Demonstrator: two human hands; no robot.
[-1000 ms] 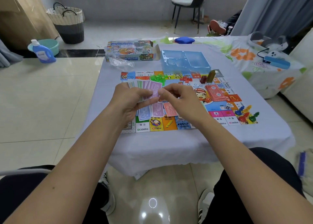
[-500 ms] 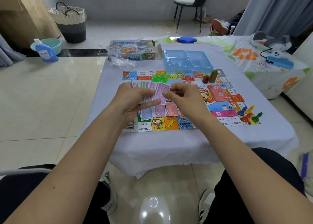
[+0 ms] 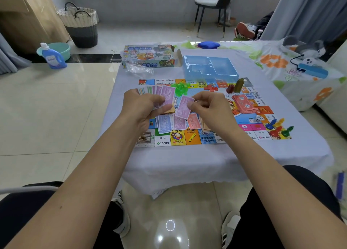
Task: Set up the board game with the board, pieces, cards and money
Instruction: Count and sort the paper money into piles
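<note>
While sorting: the left hand gripped fanned paper notes; the right hand pinched one purple note
Done: colourful square board laid beneath
Left: money piles below the pinch unfinished

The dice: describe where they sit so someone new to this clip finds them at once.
Start at the game board on the white-clothed table and go to its right side. Just below the stack of red cards, left of the heap of coloured pawns, lie the dice: small white cubes with dark pips, the only white pieces there.
</note>
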